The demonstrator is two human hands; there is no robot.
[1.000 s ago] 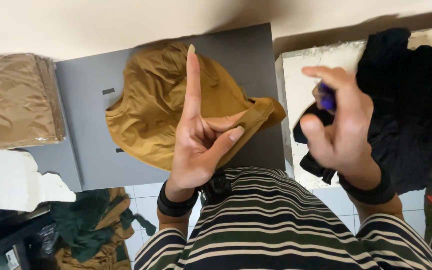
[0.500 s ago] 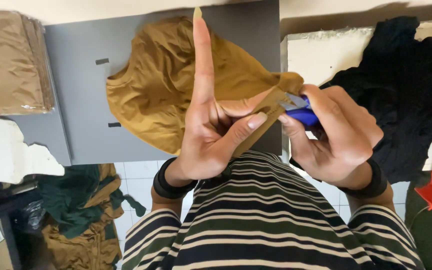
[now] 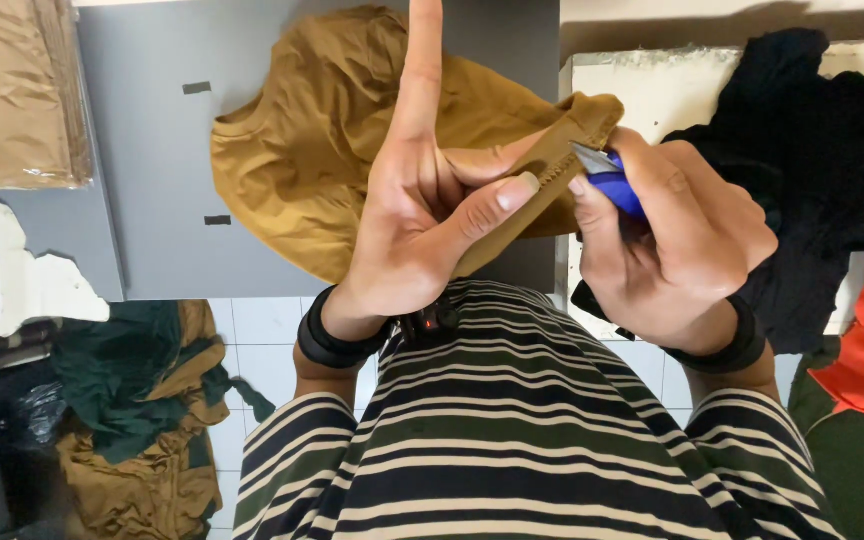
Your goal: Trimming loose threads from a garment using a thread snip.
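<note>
The left hand (image 3: 422, 225) is pinching the mustard garment's (image 3: 332, 150) hem, 1 finger pointing up; the hem is running diagonally toward the right hand (image 3: 672, 240), closed around blue snips (image 3: 607, 175) touching it.

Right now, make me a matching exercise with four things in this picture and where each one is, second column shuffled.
Things:
1. mustard garment
2. blue-handled cutter
3. black cloth
4. folded tan stack

Places:
a. far left, at the grey table's edge
b. in the grip of the right hand
c. on the white surface at right
d. spread on the grey table, edge pinched by the left hand

Pairs: 1-d, 2-b, 3-c, 4-a
</note>
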